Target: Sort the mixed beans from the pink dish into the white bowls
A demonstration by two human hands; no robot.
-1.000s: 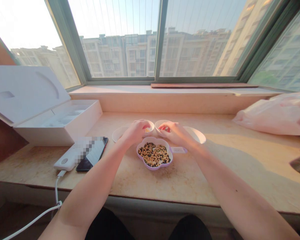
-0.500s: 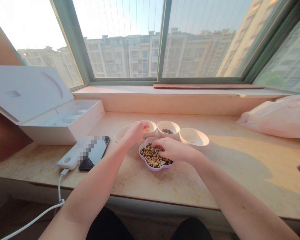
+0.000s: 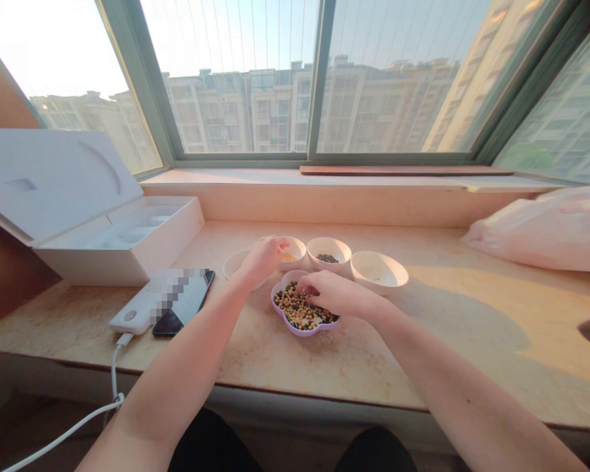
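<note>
Head camera view, itemised. Your right hand lies at centre frame, its fingertips down among the mixed beans in a flower-shaped dish with a lilac rim. Whether those fingers pinch any beans, you cannot tell from this view. Your right forearm reaches in from the lower right, nearly flat, with the wrist low.

Your left hand is apart from the right, just beyond the dish's upper left edge. It is arched and palm-down, with fingers curved over at or just beside a small white bowl of yellow grains. Whether it holds anything, you cannot tell. The hand also partly covers a shallow white dish. Your left forearm rises from the lower left.

Also on the sill, in a row beyond the flower-shaped dish:
- white bowl with dark seeds
- wider white bowl with a few pale bits

Left of your hands:
- open white box, upper left
- white power bank
- phone, beside it and partly pixelated
- white cable, trailing down over the edge

Right of your hands:
- pale pink plastic bag, far right

All of this rests on a marble sill below a green-framed window.
</note>
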